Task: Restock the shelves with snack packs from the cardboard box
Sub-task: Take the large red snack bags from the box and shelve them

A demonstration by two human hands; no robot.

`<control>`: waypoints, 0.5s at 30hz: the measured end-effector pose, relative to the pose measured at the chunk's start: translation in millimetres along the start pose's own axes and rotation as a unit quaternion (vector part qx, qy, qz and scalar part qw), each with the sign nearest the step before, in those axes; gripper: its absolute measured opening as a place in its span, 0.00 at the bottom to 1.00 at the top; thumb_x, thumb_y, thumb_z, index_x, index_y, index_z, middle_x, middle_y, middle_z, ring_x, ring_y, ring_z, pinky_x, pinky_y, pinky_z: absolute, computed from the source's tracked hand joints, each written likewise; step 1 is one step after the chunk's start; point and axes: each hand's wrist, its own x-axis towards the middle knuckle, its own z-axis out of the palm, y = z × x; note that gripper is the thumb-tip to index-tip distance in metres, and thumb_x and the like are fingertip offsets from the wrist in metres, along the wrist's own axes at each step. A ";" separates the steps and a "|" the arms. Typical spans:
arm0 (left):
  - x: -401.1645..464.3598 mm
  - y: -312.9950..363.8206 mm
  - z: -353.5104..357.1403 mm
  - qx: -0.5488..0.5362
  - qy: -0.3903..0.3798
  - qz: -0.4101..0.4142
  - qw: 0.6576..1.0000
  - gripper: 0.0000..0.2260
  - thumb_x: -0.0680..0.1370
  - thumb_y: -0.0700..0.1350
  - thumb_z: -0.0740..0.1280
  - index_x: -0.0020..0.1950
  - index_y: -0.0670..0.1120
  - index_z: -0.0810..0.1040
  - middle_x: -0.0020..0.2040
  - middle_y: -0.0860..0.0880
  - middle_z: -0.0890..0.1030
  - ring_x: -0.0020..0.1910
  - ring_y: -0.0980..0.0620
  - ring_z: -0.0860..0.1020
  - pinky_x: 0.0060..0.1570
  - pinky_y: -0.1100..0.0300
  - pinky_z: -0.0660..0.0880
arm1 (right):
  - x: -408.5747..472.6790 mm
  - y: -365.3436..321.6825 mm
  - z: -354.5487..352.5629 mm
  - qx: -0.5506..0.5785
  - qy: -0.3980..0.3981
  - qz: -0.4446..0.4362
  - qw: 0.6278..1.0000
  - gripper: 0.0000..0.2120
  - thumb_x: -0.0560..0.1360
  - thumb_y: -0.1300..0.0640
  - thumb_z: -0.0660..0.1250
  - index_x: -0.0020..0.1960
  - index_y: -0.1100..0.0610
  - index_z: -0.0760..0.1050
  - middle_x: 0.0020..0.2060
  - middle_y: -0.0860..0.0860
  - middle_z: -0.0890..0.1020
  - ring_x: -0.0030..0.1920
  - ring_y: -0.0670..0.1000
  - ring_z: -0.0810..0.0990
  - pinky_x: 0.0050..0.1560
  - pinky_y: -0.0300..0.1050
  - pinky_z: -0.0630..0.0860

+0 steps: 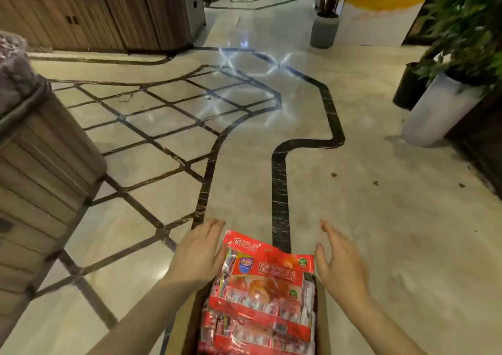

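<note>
Box: cardboard box (322, 324) at the bottom edge of the view, open-topped; only its brown walls show on either side of the contents. It serves as the landmark below.
Contents: snack packs (260, 319) in red wrappers fill the box; at least 2 layers are visible, stacked flat.
Top pack (267, 270): lies on the stack, its far end rising over the box's far wall, probably lifted or tilted for removal.
Left hand (198, 251): at the box's left far corner, fingers straight and spread; the palm edge appears to touch the top pack's left margin, though real contact cannot be told. Nothing is pinched.
Right hand (339, 262): just beyond the box's right wall, fingers straight and loosely spread, apart from the pack and holding nothing.
Reason for posture: the 2 hands flank the top pack, which suggests a 2-handed lift is being prepared; this is a judgement.
Floor (366, 218): pale polished tile with dark inlaid lines, stretching away beyond the box.
Wooden cabinet (40, 169): left of the box and farther off.
White planter (434, 112): right of the box, well apart.
Display stands (108, 17): farthest from the box, left; likely goods shelves, contents blurred.
</note>
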 end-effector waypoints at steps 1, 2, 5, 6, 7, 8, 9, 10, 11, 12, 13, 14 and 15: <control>-2.8 -9.9 25.0 0.010 -0.010 0.000 1.000 0.18 0.68 0.54 0.69 0.55 0.47 0.79 0.50 0.51 0.83 0.45 0.54 0.82 0.41 0.61 0.78 | -0.6 12.2 22.5 -0.005 -0.011 0.015 1.000 0.25 0.77 0.52 0.61 0.73 0.52 0.61 0.65 0.49 0.75 0.64 0.51 0.73 0.62 0.48 0.69; -6.7 -18.4 48.6 0.003 -0.026 -0.005 1.000 0.17 0.68 0.54 0.68 0.53 0.48 0.80 0.48 0.52 0.83 0.42 0.55 0.82 0.38 0.63 0.78 | -2.1 25.2 44.8 -0.011 -0.023 0.027 0.999 0.26 0.77 0.51 0.61 0.73 0.52 0.61 0.65 0.49 0.75 0.64 0.51 0.73 0.61 0.48 0.70; -17.5 -37.0 118.8 -0.052 -0.080 -0.033 0.995 0.17 0.75 0.52 0.61 0.59 0.46 0.76 0.53 0.50 0.80 0.47 0.51 0.81 0.41 0.59 0.78 | -10.3 62.9 106.6 -0.040 -0.063 0.048 0.996 0.26 0.77 0.50 0.61 0.73 0.52 0.60 0.62 0.49 0.77 0.60 0.51 0.76 0.54 0.46 0.73; -19.9 -42.5 140.5 -0.075 -0.104 -0.055 0.990 0.17 0.77 0.52 0.60 0.63 0.47 0.73 0.57 0.51 0.78 0.52 0.51 0.79 0.45 0.58 0.77 | -14.8 75.6 126.0 -0.045 -0.076 0.050 0.995 0.26 0.77 0.50 0.61 0.73 0.52 0.60 0.59 0.49 0.79 0.57 0.51 0.77 0.51 0.45 0.73; -22.4 -48.3 162.1 -0.088 -0.118 -0.070 0.987 0.18 0.77 0.54 0.60 0.66 0.49 0.69 0.59 0.52 0.76 0.55 0.52 0.77 0.48 0.59 0.76 | -19.7 87.6 144.4 -0.047 -0.087 0.051 0.994 0.25 0.77 0.50 0.61 0.72 0.51 0.61 0.57 0.49 0.80 0.55 0.51 0.78 0.48 0.45 0.73; -24.8 -52.4 181.9 -0.096 -0.122 -0.076 0.985 0.20 0.77 0.57 0.59 0.67 0.52 0.67 0.61 0.53 0.75 0.56 0.53 0.76 0.49 0.59 0.75 | -24.3 98.7 161.6 -0.049 -0.095 0.052 0.993 0.25 0.77 0.49 0.61 0.72 0.51 0.61 0.57 0.49 0.80 0.54 0.51 0.79 0.47 0.45 0.74; -26.9 -55.8 201.4 -0.101 -0.125 -0.076 0.984 0.21 0.77 0.59 0.57 0.67 0.53 0.66 0.61 0.53 0.74 0.57 0.54 0.75 0.50 0.59 0.74 | -28.2 109.0 177.4 -0.052 -0.102 0.057 0.992 0.24 0.77 0.49 0.60 0.71 0.50 0.61 0.58 0.49 0.79 0.54 0.51 0.79 0.46 0.45 0.74; -28.2 -59.0 219.0 -0.106 -0.132 -0.076 0.983 0.22 0.76 0.60 0.55 0.67 0.53 0.65 0.62 0.53 0.74 0.57 0.53 0.74 0.51 0.58 0.73 | -31.4 118.4 191.8 -0.053 -0.105 0.065 0.991 0.24 0.77 0.48 0.59 0.71 0.50 0.61 0.60 0.49 0.78 0.54 0.51 0.79 0.46 0.45 0.74; -29.2 -62.4 235.6 -0.109 -0.132 -0.078 0.982 0.23 0.76 0.61 0.54 0.68 0.52 0.65 0.63 0.52 0.74 0.58 0.52 0.74 0.53 0.56 0.73 | -34.5 127.2 204.9 -0.053 -0.106 0.073 0.990 0.24 0.77 0.47 0.58 0.71 0.50 0.61 0.62 0.50 0.76 0.55 0.51 0.79 0.45 0.45 0.75; -29.9 -65.7 250.6 -0.110 -0.135 -0.083 0.981 0.23 0.76 0.61 0.54 0.68 0.52 0.65 0.64 0.52 0.73 0.58 0.51 0.74 0.53 0.55 0.72 | -37.1 135.7 217.1 -0.050 -0.106 0.079 0.990 0.24 0.78 0.46 0.57 0.72 0.50 0.60 0.63 0.50 0.75 0.56 0.52 0.79 0.45 0.45 0.75; -30.4 -69.0 263.7 -0.110 -0.137 -0.092 0.980 0.24 0.76 0.61 0.54 0.68 0.51 0.64 0.64 0.51 0.73 0.59 0.50 0.74 0.53 0.54 0.72 | -39.4 142.8 227.4 -0.044 -0.107 0.084 0.990 0.25 0.78 0.44 0.55 0.72 0.49 0.58 0.65 0.50 0.73 0.56 0.52 0.79 0.44 0.46 0.76; -30.9 -72.5 275.2 -0.112 -0.137 -0.102 0.979 0.24 0.75 0.62 0.54 0.68 0.51 0.64 0.64 0.50 0.72 0.59 0.50 0.74 0.54 0.53 0.73 | -41.4 150.2 237.3 -0.037 -0.109 0.092 0.989 0.26 0.77 0.42 0.55 0.73 0.48 0.56 0.67 0.50 0.71 0.57 0.52 0.78 0.44 0.46 0.76; -30.8 -76.5 286.1 -0.122 -0.135 -0.112 0.977 0.25 0.75 0.63 0.53 0.67 0.51 0.64 0.64 0.50 0.72 0.59 0.50 0.73 0.54 0.52 0.73 | -42.5 156.9 245.9 -0.030 -0.110 0.102 0.988 0.28 0.77 0.41 0.55 0.74 0.47 0.54 0.69 0.49 0.69 0.58 0.52 0.78 0.44 0.47 0.76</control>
